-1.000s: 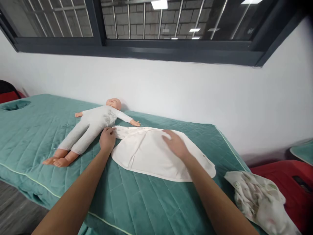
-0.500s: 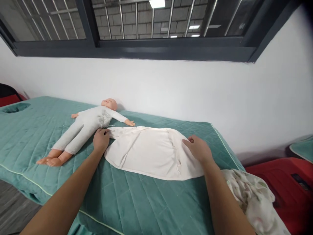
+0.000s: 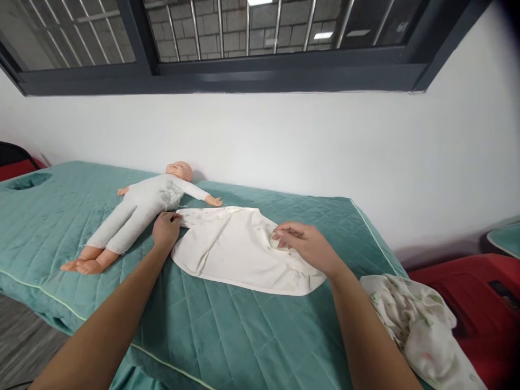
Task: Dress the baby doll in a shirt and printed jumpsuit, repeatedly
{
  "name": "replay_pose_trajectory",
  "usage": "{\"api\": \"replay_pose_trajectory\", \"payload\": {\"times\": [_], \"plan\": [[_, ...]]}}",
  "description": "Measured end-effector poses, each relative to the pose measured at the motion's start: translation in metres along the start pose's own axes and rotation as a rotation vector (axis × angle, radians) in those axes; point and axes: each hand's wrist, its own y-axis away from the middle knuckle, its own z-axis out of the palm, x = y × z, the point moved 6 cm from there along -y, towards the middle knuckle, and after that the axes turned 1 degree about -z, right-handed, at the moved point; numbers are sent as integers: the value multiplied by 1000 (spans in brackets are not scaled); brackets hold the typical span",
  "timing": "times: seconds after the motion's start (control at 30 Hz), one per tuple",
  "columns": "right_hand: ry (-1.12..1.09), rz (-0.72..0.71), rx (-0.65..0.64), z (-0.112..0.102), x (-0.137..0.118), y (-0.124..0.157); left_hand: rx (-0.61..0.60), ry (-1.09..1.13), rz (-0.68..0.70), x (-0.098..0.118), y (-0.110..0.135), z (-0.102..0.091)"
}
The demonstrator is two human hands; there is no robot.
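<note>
A white baby shirt lies spread on the green quilted bed cover, with a small print on its sleeve. My left hand is closed on the end of that sleeve, beside the doll. Over the shirt's right part, my right hand pinches a fold of its cloth between thumb and fingers. A baby doll in a white suit lies on its back to the left, head toward the wall, one arm stretched out near the sleeve.
The green quilted cover has light piping along its edges. Crumpled printed cloth lies at the right edge, by a red case-like object. A white wall and dark-framed window rise behind.
My right hand has moved left and inward with the shirt's cloth, folding its right side over. The left hand stays at the sleeve end. The doll lies as before.
</note>
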Motion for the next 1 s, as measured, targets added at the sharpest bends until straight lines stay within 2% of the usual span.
{"api": "replay_pose_trajectory", "payload": {"times": [0.07, 0.13, 0.17, 0.27, 0.4, 0.5, 0.6, 0.73, 0.83, 0.9, 0.93, 1.0], "plan": [[-35, 31, 54, -6, 4, 1, 0, 4, 1, 0, 0, 0], [5, 94, 109, -16, 20, 0, 1, 9, 3, 0, 0, 0], [48, 127, 94, -19, 28, 0, 2, 12, 3, 0, 0, 0], [218, 181, -59, -16, 45, 1, 4, 21, 7, 0, 0, -1], [279, 117, -162, -4, 33, 7, 18, 32, 14, 0, 0, -2], [287, 177, -211, 3, 29, 13, 33, 38, 19, 1, 1, -2], [373, 277, -184, -1, 36, 14, 61, 42, 23, 2, 3, -5], [366, 276, -101, -20, 49, 10, 108, 46, 35, 7, 7, -14], [338, 349, 21, -43, 70, 8, 186, 64, 102, 26, 22, -28], [217, 393, 163, -59, 86, 9, 221, 120, 223, 54, 41, -34], [132, 393, 233, -65, 93, 9, 182, 163, 289, 71, 53, -32], [4, 340, 356, -77, 104, 9, -21, 281, 333, 107, 80, -17]]}}
